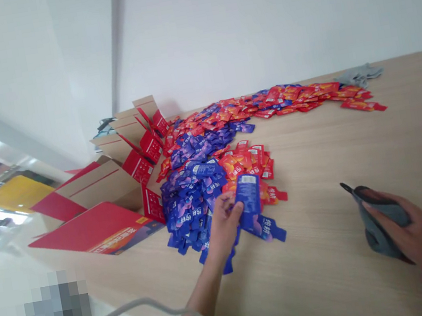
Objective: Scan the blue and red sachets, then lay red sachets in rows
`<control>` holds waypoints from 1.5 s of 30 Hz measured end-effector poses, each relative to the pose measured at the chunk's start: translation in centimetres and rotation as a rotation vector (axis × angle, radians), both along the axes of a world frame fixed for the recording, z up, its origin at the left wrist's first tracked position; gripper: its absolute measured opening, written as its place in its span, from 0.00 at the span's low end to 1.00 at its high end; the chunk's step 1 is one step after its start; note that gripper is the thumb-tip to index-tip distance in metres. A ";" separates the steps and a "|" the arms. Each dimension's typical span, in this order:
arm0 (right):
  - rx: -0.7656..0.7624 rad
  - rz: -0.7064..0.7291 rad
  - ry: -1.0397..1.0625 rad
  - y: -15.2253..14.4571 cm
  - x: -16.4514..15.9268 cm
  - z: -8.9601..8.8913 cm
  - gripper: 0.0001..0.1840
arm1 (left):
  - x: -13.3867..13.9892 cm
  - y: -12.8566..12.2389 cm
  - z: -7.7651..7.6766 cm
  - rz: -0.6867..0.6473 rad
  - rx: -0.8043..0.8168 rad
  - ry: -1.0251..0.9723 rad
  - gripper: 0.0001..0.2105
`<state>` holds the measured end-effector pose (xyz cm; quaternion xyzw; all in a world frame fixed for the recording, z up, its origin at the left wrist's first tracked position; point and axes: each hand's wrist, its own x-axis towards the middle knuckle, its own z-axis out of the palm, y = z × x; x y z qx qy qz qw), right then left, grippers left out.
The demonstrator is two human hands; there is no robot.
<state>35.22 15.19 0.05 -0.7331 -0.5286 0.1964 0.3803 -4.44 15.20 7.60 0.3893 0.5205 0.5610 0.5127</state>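
My left hand (pixel 222 226) pinches a blue flat packet (pixel 248 195) between thumb and fingers, its back with a white label patch facing up. Below it lies another blue packet (pixel 267 228) with white lettering, near the edge of a heap of blue packets (pixel 190 204). Orange-red packets (pixel 238 161) lie just beyond that hand. Over to the right, my right hand (pixel 420 225) is wrapped round a folded grey cloth (pixel 384 239) with dark edges, held over or on the wooden table (pixel 309 163); whether it touches the wood I cannot tell.
Open red cardboard boxes (pixel 101 225) with brown insides stand in a row on the left. Mixed red and blue packets (pixel 266 100) stretch along the wall side. A second grey cloth (pixel 361 74) lies at the back right. A pale cable (pixel 154 303) crosses before my left forearm.
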 end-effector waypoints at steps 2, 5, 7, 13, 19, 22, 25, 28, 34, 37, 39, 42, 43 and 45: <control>0.023 0.022 -0.019 0.2 0.2 -0.5 0.22 | -2.2 2.5 0.8 0.150 0.040 -0.088 0.25; 0.019 0.050 -0.042 0.4 0.4 -1.2 0.22 | -5.1 6.1 1.7 0.288 0.118 -0.129 0.23; -0.013 0.045 -0.049 0.5 0.4 -1.4 0.24 | -6.6 8.1 2.2 0.356 0.152 -0.148 0.22; -0.117 0.061 -0.044 0.6 0.6 -1.6 0.35 | -7.8 10.1 3.1 0.402 0.236 -0.158 0.19; -0.120 0.064 0.009 0.7 0.7 -1.7 0.34 | -3.1 4.3 2.8 0.088 0.158 0.126 0.23; -0.111 0.056 0.030 0.5 0.4 -1.6 0.32 | -0.7 0.2 3.5 -0.407 0.163 0.431 0.22; -0.082 0.033 0.044 0.4 -0.1 -1.5 0.31 | 1.0 -2.5 4.8 -1.062 0.291 0.701 0.25; -0.039 0.001 0.041 0.5 -0.7 -1.6 0.31 | 2.0 -3.1 5.7 -1.431 0.378 0.824 0.31; 0.049 0.036 0.081 3.0 -2.1 -1.4 0.31 | 4.3 -0.1 8.2 -1.523 0.449 1.025 0.35; 0.112 0.066 0.116 4.5 -2.6 -1.1 0.32 | 5.9 2.0 9.7 -1.508 0.451 1.097 0.36; 0.150 0.049 0.144 5.1 -2.8 -0.8 0.32 | 7.1 3.6 10.1 -1.518 0.445 1.096 0.36; 0.156 -0.041 0.218 5.2 -3.0 -0.4 0.34 | 9.1 6.5 9.8 -1.570 0.384 1.093 0.33; 0.146 -0.076 0.246 5.1 -3.0 -0.3 0.35 | 9.8 7.6 9.6 -1.577 0.362 1.108 0.32; 0.130 -0.123 0.291 4.9 -2.9 0.1 0.37 | 11.3 10.4 9.0 -1.550 0.340 1.193 0.27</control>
